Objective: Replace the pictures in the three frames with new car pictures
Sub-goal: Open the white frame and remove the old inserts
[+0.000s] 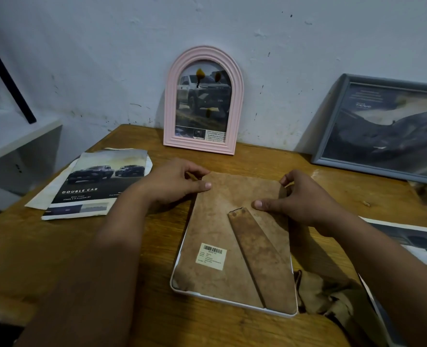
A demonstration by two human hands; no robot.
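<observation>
A white frame [179,269] lies face down on the wooden table, its brown backing board [222,216] and stand strut [260,254] facing up. My left hand [174,182] pinches the board's far left corner. My right hand [292,196] holds the far right edge, thumb pressed on top. A pink arched frame [203,101] with a truck picture leans upright against the wall. At the right a grey frame [332,126] with a dark car picture also leans on the wall. A printed car page [97,186] reading "DOUBLE CAB" lies at the left.
Another car print [417,241] lies at the table's right edge. A crumpled brown cloth [332,294] sits beside the white frame's near right corner. A white shelf [12,136] stands left of the table [57,246]. The wall runs close behind.
</observation>
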